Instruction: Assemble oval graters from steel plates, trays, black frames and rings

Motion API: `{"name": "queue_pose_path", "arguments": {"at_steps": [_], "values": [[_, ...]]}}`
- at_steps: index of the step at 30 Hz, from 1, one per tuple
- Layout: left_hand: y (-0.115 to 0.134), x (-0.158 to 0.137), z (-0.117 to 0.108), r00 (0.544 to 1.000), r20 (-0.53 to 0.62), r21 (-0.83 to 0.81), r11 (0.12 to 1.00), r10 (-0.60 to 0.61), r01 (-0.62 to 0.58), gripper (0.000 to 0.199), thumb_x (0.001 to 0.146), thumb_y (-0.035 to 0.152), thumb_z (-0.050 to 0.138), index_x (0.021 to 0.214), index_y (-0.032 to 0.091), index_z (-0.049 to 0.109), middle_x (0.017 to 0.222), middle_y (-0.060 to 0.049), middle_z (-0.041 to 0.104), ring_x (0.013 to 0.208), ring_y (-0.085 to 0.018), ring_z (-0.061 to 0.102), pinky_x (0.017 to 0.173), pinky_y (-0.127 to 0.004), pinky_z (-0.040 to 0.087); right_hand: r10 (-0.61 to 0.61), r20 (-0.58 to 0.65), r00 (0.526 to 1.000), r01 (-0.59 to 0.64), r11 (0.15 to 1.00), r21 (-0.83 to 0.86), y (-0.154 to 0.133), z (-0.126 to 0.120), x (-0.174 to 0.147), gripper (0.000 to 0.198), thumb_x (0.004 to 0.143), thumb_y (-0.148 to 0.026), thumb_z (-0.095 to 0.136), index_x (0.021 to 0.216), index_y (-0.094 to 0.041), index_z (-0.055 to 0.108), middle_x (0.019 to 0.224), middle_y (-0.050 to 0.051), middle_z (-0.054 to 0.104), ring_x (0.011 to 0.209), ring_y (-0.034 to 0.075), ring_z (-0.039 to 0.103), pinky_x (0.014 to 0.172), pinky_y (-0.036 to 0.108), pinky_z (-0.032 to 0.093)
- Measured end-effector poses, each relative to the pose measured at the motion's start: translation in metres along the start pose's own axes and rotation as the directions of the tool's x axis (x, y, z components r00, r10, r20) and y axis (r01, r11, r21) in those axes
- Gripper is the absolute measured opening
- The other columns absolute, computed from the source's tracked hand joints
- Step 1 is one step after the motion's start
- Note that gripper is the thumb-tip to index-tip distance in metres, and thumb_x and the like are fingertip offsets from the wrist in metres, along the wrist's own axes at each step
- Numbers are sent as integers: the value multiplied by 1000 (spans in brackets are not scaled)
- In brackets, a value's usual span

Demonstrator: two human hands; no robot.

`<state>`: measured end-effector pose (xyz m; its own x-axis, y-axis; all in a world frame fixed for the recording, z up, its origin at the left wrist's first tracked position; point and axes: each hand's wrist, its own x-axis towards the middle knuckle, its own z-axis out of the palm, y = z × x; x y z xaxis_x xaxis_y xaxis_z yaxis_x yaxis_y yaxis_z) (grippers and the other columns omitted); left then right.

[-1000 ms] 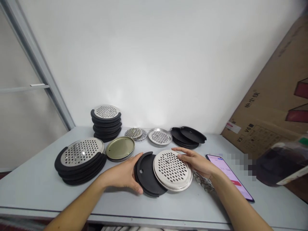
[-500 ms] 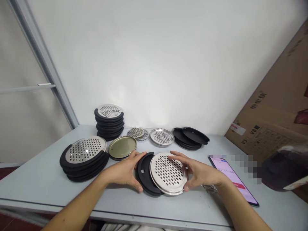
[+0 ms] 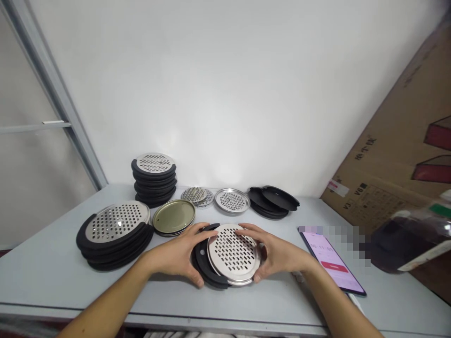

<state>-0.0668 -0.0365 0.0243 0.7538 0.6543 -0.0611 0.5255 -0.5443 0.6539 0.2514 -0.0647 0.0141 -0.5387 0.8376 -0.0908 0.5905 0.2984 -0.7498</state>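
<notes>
In front of me on the table, a round silver grater plate (image 3: 234, 253) with slotted holes lies partly over a black round holder (image 3: 203, 262). My left hand (image 3: 180, 256) wraps the holder's left rim between thumb and fingers, its index finger reaching onto the plate's edge. The plate's right edge is gripped by my right hand (image 3: 280, 252), fingers on its far side and thumb at the near side. Most of the holder's right part is hidden under the plate, while a round hole shows near its left rim.
Stacks of black holders with grater plates stand at left (image 3: 114, 234) and back left (image 3: 154, 180). Behind my hands lie greenish-gold discs (image 3: 174, 217), loose grater plates (image 3: 232, 201) and black holders (image 3: 269, 203). Right are a phone (image 3: 331, 263), a bottle (image 3: 405, 244) and a carton (image 3: 380, 183).
The plate has slid left, further over the black holder, with my right hand moving along. My left index finger now touches the plate's edge. The whole view has shifted slightly.
</notes>
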Motion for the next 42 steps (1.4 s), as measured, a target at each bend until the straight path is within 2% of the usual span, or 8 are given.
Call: {"name": "queue_pose_path", "arguments": {"at_steps": [6, 9, 14, 26, 33, 42], "values": [[7, -1, -3, 999, 36, -14, 1000, 12, -11, 82, 55, 47, 85, 131, 41, 54, 156, -1, 19, 143, -37, 18, 116, -51, 19, -13, -20, 1000, 12, 999, -52, 2, 1, -1, 109, 48, -49, 88, 144, -27, 42, 156, 11, 24, 140, 37, 27, 115, 51, 23], [6, 0, -3, 999, 32, -18, 1000, 12, -11, 76, 55, 47, 85, 127, 41, 59, 157, 0, 17, 143, -37, 17, 116, -52, 18, -27, -36, 999, 25, 998, -64, 3, 2, -1, 106, 49, -49, 88, 142, -29, 43, 155, 10, 27, 140, 38, 26, 114, 55, 23], [6, 1, -2, 1000, 1, -33, 999, 20, -20, 72, 53, 44, 86, 122, 39, 64, 156, -2, 23, 141, -37, 23, 116, -52, 19, -40, -51, 998, 37, 997, -66, 2, 5, 0, 105, 49, -50, 87, 142, -28, 44, 155, 11, 28, 139, 38, 28, 113, 54, 25], [7, 1, 0, 998, -40, -9, 999, -39, 38, 68, 47, 40, 88, 110, 30, 65, 154, -5, 25, 140, -36, 26, 113, -47, 25, -82, -76, 994, 75, 993, -90, -2, 12, 6, 104, 49, -53, 87, 141, -26, 46, 153, 12, 31, 138, 37, 29, 114, 54, 22], [5, 2, 1, 998, -68, -13, 1000, 8, -9, 58, 46, 38, 88, 96, 25, 63, 151, -6, 32, 137, -34, 33, 110, -42, 31, -117, -132, 984, 108, 992, -72, -8, 25, 11, 109, 49, -53, 87, 144, -26, 41, 152, 13, 32, 137, 37, 30, 114, 53, 24], [4, 4, 2, 997, -74, -10, 1000, 4, -5, 59, 45, 37, 88, 97, 25, 62, 149, -6, 34, 134, -33, 36, 109, -41, 31, -149, -159, 976, 142, 988, -55, -7, 27, 14, 113, 47, -53, 87, 145, -25, 38, 150, 13, 35, 136, 36, 33, 113, 52, 25]]}}
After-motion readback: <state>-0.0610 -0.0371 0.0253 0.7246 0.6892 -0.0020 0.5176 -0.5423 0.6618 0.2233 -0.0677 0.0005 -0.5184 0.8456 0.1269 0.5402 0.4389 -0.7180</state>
